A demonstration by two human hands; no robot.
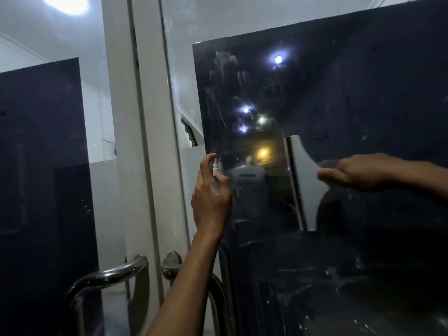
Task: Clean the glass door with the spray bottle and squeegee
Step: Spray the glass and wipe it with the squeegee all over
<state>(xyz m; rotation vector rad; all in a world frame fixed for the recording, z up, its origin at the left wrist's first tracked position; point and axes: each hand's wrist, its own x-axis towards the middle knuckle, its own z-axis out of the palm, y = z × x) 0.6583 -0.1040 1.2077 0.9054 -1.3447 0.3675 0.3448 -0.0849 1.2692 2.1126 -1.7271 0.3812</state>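
The glass door [351, 93] fills the right side, its dark panel streaked with wet smears and reflecting ceiling lights. My left hand [211, 197] grips a small white spray bottle [215, 168] close to the pane, the index finger on top of the nozzle. My right hand [351, 172] comes in from the right and holds the grey squeegee [306, 183], whose long blade stands upright against the glass. Most of the bottle is hidden in my palm.
A white door frame [145, 141] runs down the middle, with a second dark glass leaf [43, 190] on the left. Two curved chrome pull handles [109, 275] sit low beside my left forearm.
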